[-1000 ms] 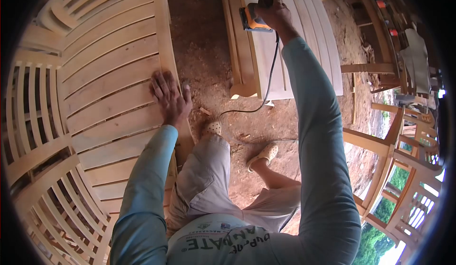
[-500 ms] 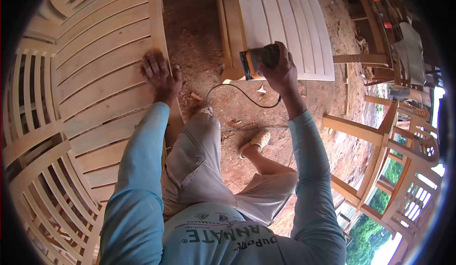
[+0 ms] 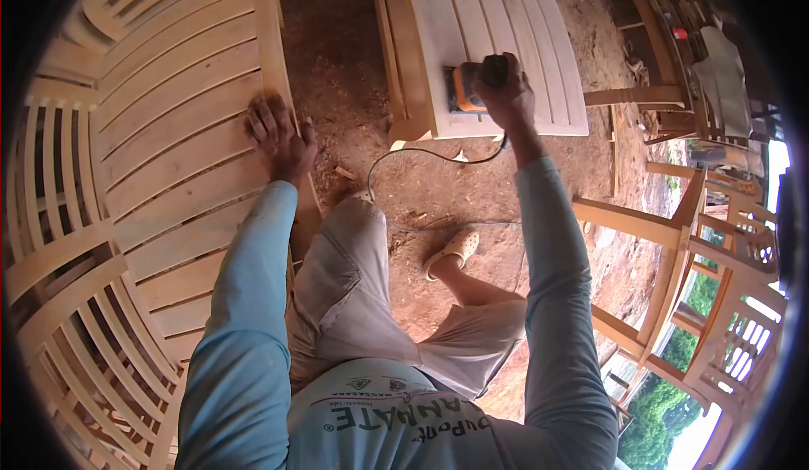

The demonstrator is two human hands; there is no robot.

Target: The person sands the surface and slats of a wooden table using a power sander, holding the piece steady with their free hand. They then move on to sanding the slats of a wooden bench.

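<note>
My right hand (image 3: 508, 104) is wrapped round the black top of an orange and black power sander (image 3: 468, 88). The sander rests on the slatted wooden tabletop (image 3: 552, 91) ahead of me, close to its near end. A dark cord (image 3: 438, 156) loops from below my right wrist toward my knee. On the left, my left hand (image 3: 282, 141) lies with fingers spread on the edge of a slatted wooden bench seat (image 3: 181, 146). Nothing is held in that hand.
Slatted wooden chair backs (image 3: 101, 335) crowd the left side. Wooden furniture frames (image 3: 628, 221) stand at the right. Wood scraps and shavings lie on the dirt floor (image 3: 337, 74) between the bench and the tabletop. My foot in a beige clog (image 3: 455, 251) is on the floor.
My right hand has pushed the sander forward and slightly right, farther onto the slats. My left hand stays on the bench edge.
</note>
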